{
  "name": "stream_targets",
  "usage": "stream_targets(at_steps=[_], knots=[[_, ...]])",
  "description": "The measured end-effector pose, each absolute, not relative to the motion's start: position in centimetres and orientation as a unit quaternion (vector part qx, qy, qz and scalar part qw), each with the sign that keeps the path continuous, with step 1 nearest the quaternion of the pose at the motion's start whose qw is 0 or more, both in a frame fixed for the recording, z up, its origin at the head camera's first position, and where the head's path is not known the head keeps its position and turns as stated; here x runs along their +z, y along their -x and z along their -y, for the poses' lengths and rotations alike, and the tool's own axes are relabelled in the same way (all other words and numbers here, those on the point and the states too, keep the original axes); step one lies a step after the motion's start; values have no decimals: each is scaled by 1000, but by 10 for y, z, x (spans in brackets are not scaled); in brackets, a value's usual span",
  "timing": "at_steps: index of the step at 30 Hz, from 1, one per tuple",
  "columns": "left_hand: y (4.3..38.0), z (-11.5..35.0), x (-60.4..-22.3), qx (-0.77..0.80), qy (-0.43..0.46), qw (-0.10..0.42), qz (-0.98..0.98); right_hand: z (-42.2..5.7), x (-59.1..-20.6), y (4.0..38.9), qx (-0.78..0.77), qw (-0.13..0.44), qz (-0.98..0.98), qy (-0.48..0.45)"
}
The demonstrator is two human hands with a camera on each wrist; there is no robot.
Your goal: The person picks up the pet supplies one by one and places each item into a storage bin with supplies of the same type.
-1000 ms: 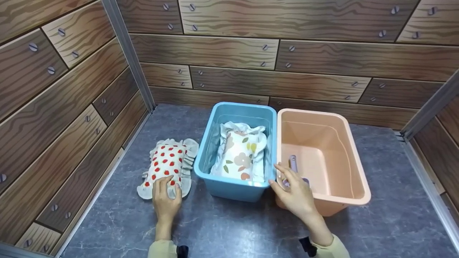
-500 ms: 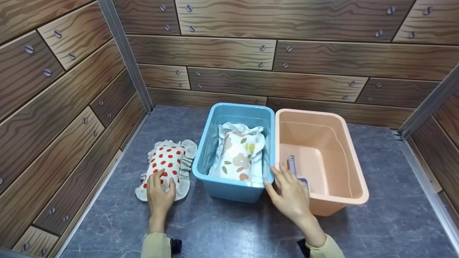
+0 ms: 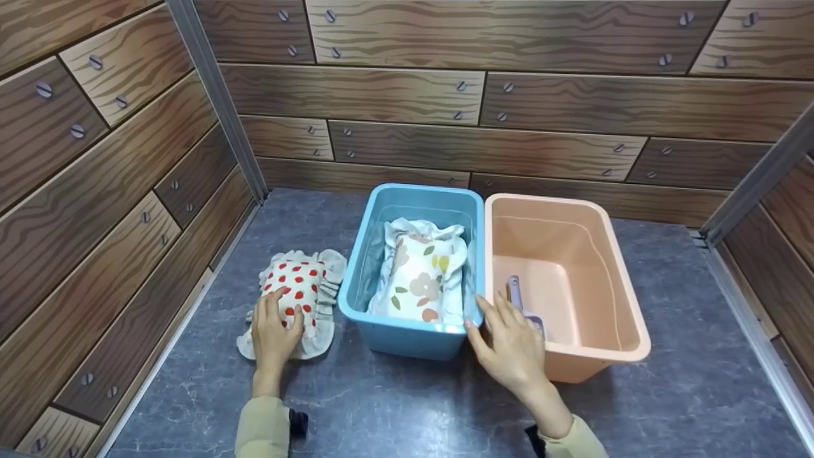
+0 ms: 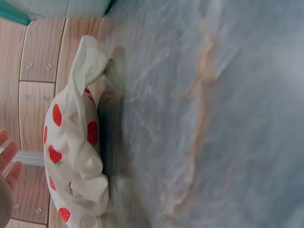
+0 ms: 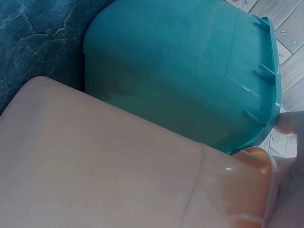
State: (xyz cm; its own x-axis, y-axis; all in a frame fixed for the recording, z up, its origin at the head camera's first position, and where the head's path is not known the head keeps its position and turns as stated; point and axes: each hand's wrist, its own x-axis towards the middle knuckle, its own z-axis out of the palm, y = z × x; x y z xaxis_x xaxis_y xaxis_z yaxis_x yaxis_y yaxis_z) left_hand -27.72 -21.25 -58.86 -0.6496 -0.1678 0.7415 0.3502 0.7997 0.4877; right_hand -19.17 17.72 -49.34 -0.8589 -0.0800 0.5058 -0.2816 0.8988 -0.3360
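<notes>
A small ruffled pillow with red strawberries (image 3: 296,286) lies on the dark floor to the left. My left hand (image 3: 273,334) is over its near left part, fingers spread and loosely bent; in the left wrist view its fingertips (image 4: 10,164) show beside the pillow. A flower-print ruffled pillow (image 3: 416,280) sits inside the blue bin (image 3: 407,340). My right hand (image 3: 512,350) rests at the near corner where the blue bin meets the peach bin (image 3: 604,280), thumb and fingers touching the rims. A purple-handled item (image 3: 514,292) inside the peach bin is partly hidden by that hand.
The two bins stand side by side, touching or nearly so. Wood-print walls (image 3: 407,95) rise behind and to both sides. The dark marbled floor (image 3: 375,407) extends in front of the bins.
My left hand has moved left and forward, from the near edge of the strawberry pillow to over it. The right hand stays at the bin corner, and the head view has shifted slightly.
</notes>
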Motion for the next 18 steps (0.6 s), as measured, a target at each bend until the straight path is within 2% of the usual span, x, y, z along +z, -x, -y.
stream_targets(at_steps=[7,18], knots=[[286,223,-588,-307,48,394,865,-178,-500,193,173,291,935,-107],[291,239,-595,-327,21,356,875,-177,-501,193,165,285,938,-105]])
